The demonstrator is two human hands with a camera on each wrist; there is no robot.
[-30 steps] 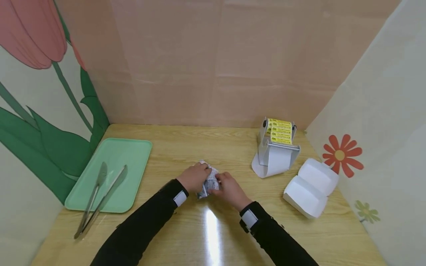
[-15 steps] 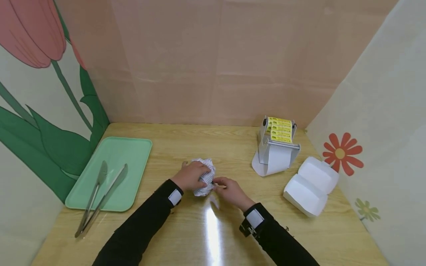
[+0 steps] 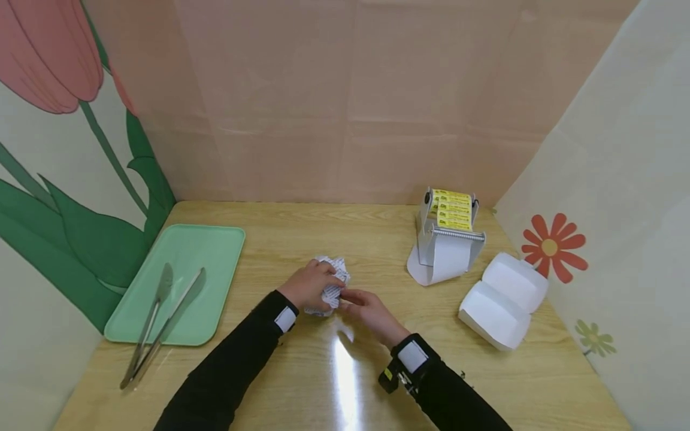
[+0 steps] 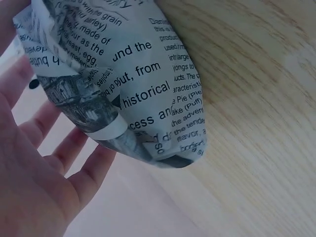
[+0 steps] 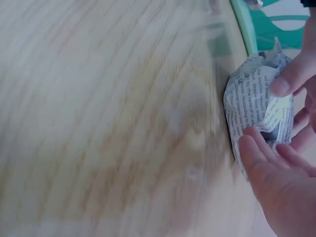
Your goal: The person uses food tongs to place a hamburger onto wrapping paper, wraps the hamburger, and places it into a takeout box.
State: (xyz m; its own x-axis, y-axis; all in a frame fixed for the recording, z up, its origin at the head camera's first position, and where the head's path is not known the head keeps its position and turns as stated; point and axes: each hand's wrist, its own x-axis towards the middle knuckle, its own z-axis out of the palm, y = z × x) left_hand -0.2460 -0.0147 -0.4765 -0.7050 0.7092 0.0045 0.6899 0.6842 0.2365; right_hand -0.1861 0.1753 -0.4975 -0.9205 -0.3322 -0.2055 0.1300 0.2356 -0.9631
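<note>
A small bundle wrapped in crumpled newsprint-style paper (image 3: 335, 280) sits on the wooden table between both hands. Its contents are hidden. My left hand (image 3: 308, 286) holds the bundle from the left, with the thumb on the near side. The left wrist view shows that hand (image 4: 44, 182) beside the printed paper (image 4: 143, 94). From the right, my right hand (image 3: 372, 312) touches the bundle's near end. Seen from the right wrist, the fairly straight fingers of that hand (image 5: 281, 182) lie against the paper (image 5: 256, 98), below the left thumb.
To the left, metal tongs (image 3: 156, 326) lie across a green tray (image 3: 229, 251), their handle end overhanging its near edge. A label dispenser (image 3: 451, 236) with yellow labels stands at back right. Nearer, a white clamshell box (image 3: 498, 308) lies open beside the flowered wall.
The bundle has shifted slightly left and turned, showing more printed text. My left hand has moved a little left with it. My right hand's fingers have straightened against its near end.
</note>
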